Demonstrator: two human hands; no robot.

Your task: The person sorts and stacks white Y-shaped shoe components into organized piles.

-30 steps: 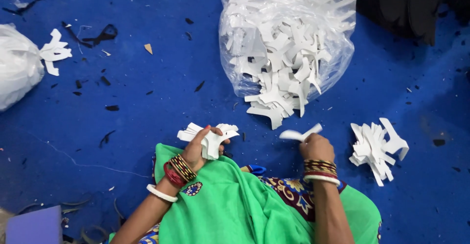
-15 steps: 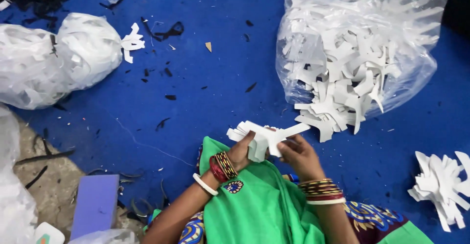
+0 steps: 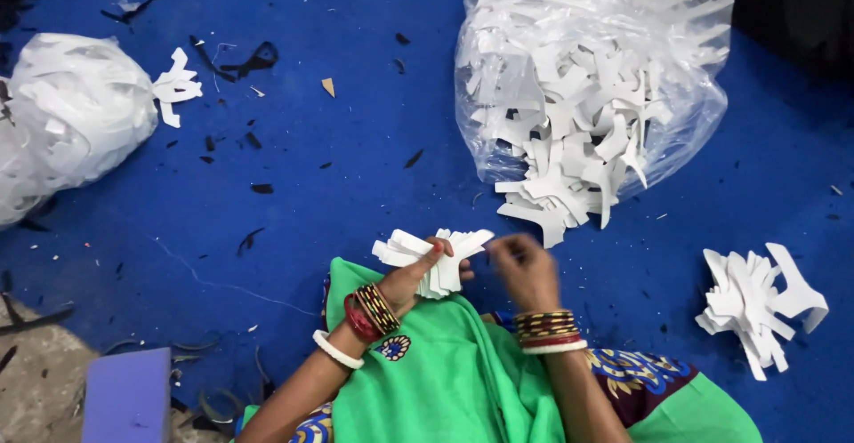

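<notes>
Your left hand (image 3: 418, 276) grips a fanned stack of white cut-out pieces (image 3: 431, 256) above your green lap, keeping them aligned. Your right hand (image 3: 525, 269) pinches their edge. Farther right, a clear plastic bag (image 3: 596, 78) spills more pieces.

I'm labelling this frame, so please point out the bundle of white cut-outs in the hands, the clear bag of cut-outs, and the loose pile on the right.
bundle of white cut-outs (image 3: 431, 261): head view, middle of the fanned stack.
clear bag (image 3: 587, 60): head view, upper plastic wall.
loose pile (image 3: 756, 301): head view, centre of the pieces.
</notes>
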